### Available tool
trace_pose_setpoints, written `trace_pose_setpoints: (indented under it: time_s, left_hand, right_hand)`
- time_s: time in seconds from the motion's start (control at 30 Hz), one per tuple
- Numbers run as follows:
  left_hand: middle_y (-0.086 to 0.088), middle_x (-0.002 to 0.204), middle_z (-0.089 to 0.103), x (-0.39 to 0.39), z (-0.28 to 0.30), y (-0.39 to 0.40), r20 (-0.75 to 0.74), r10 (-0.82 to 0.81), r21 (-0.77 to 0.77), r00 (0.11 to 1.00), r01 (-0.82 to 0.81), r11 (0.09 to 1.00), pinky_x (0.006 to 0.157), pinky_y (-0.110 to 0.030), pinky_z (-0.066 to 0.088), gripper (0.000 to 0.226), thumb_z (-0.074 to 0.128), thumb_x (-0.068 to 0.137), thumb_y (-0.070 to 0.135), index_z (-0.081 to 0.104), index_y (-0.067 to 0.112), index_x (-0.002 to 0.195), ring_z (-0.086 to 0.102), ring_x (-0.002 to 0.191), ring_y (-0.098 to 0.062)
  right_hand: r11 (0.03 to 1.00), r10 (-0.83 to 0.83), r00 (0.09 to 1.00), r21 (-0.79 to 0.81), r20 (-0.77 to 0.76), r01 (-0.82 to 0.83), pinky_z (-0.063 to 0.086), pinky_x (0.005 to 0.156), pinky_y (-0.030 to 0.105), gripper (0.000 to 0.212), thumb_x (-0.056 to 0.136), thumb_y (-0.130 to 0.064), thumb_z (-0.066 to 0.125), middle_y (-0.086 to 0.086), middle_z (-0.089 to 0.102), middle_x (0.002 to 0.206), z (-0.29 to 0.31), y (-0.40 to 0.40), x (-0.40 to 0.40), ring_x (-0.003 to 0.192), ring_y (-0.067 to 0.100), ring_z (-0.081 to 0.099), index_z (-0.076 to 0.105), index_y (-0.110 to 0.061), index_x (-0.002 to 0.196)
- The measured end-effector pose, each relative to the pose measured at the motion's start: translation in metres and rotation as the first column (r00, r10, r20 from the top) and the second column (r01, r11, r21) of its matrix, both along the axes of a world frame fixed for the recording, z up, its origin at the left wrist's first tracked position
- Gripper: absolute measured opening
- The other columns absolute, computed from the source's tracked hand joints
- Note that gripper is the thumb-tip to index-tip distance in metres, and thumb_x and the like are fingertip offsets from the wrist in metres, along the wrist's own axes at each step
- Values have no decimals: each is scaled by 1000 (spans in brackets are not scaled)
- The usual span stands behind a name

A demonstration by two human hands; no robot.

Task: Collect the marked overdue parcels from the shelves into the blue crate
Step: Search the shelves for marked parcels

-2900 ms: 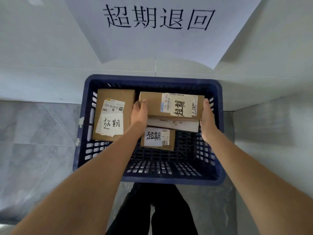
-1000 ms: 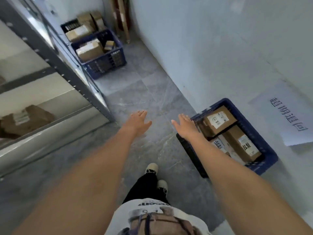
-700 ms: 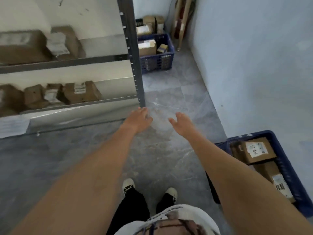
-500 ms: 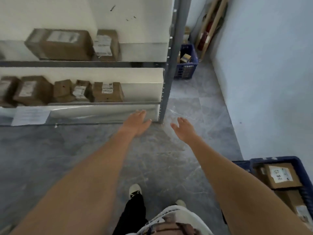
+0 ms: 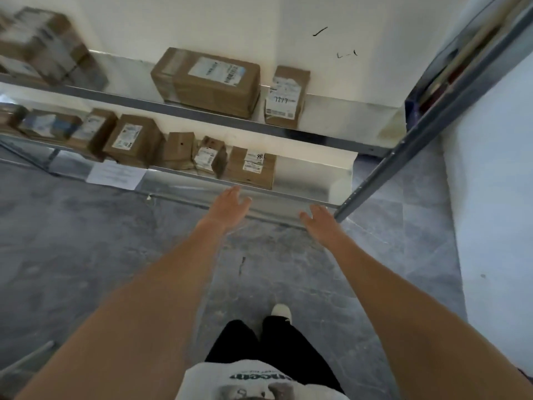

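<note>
Faintly, label [image 5: 280, 101] reads "7817".

A paper sheet [image 5: 115, 174] lies on grey floor [image 5: 86, 241].

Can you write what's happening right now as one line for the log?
phase: reaching toward shelves | left hand: open, empty | right hand: open, empty | nearest: lower-shelf parcel | blue crate: out of view

Grey marbled floor [image 5: 86, 255], cream wall [image 5: 202, 24], metal shelving [image 5: 288, 134], grey upright [image 5: 403, 145].
</note>
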State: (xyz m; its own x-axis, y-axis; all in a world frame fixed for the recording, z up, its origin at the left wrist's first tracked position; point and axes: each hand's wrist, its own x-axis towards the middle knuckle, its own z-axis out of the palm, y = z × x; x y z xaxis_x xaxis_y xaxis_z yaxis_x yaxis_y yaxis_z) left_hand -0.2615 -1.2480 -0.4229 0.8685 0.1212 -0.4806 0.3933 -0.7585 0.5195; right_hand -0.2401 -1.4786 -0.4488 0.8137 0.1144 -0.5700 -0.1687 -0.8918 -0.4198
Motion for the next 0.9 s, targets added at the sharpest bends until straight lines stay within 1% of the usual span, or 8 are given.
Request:
trace_pose_setpoints:
  time_s: [0.17,0.37,0.5,0.63,0.7,0.73,0.8,0.9]
  left_hand:
    - [-15,155,29,40,-44,54,-49,108,-26,993,-110,994,115,-39,25,58,44,98,30,29,7,150,29,142,-29]
    - [-13,157,25,98,-103,104,-85,113,-60,990,-118,991,114,-41,24,61,41,99,36,24,10,152,28,143,-29]
    - [-8,160,19,135,-149,106,-58,154,-198,986,-163,967,117,-41,19,62,39,101,39,18,13,153,20,146,-25]
    - [-8,156,25,175,-196,106,-50,292,-303,955,-293,907,112,-37,25,59,37,102,36,19,11,152,28,142,-25]
    - [-9,157,24,204,-224,109,-43,355,-346,934,-347,872,115,-40,23,63,38,101,38,16,11,153,26,143,-27]
    - [-9,158,22,218,-238,110,-34,376,-365,926,-361,858,117,-43,22,66,38,100,40,13,11,154,25,144,-27]
    - [-8,160,19,244,-262,114,7,394,-361,919,-365,858,117,-48,23,69,38,98,42,10,13,154,23,145,-26]
    - [-8,160,18,278,-282,120,85,286,-254,954,-257,932,118,-48,22,64,34,99,40,14,12,154,20,146,-25]
  right_hand:
    - [999,-26,999,31,-43,27,16,118,37,65,103,-44,35,11,17,162,-32,41,43,150,26,17,21,-6,154]
    - [972,-230,969,25,-94,233,22,116,40,61,103,-44,36,14,28,158,-78,93,96,145,29,26,29,-7,151]
    - [926,-372,925,45,-77,376,24,114,38,61,103,-45,35,14,32,157,-124,132,129,144,30,30,31,-7,151]
    - [844,-521,851,111,-65,525,29,111,40,62,101,-47,40,11,35,155,-178,156,166,141,29,36,33,-9,150]
    - [740,-644,759,172,-97,650,31,111,41,64,100,-47,43,12,37,154,-205,160,186,139,30,38,32,-9,150]
    - [658,-717,685,198,-131,727,33,112,43,66,99,-49,45,13,40,152,-218,161,195,137,31,40,33,-9,150]
    - [470,-826,511,210,-240,857,38,110,48,71,95,-56,48,13,46,146,-243,166,209,132,33,46,36,-8,147]
    - [147,-839,259,257,-479,955,45,105,49,67,94,-54,52,14,49,138,-262,187,207,124,33,53,38,-9,142]
